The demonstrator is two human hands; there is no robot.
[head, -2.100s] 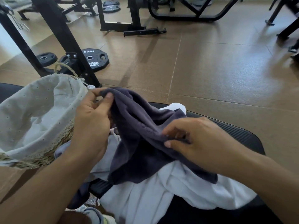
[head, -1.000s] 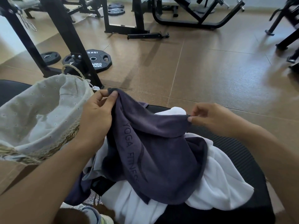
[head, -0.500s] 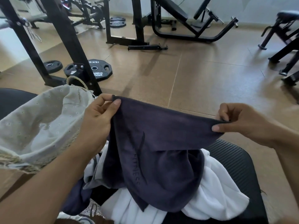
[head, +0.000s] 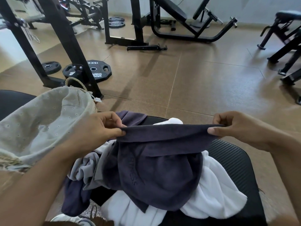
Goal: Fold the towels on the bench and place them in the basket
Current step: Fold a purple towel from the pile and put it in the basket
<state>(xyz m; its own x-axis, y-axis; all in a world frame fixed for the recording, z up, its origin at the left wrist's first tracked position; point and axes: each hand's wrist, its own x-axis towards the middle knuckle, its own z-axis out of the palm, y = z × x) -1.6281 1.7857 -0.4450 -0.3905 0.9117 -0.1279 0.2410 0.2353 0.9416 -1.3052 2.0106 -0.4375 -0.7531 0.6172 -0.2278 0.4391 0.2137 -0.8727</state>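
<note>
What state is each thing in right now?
Left hand: pinching the towel's top edge.
Right hand: pinching the same edge at the other end.
Dark purple towel: stretched taut between the hands, unfolded, hanging onto the pile.
White towel: crumpled on the bench.
Grey towel: crumpled, unfolded.
Lined basket: no towels visible inside.

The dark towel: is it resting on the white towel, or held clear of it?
Touching. In the head view, the dark towel hangs from both hands and its lower part drapes directly onto the white towel, with no gap between them.
</note>
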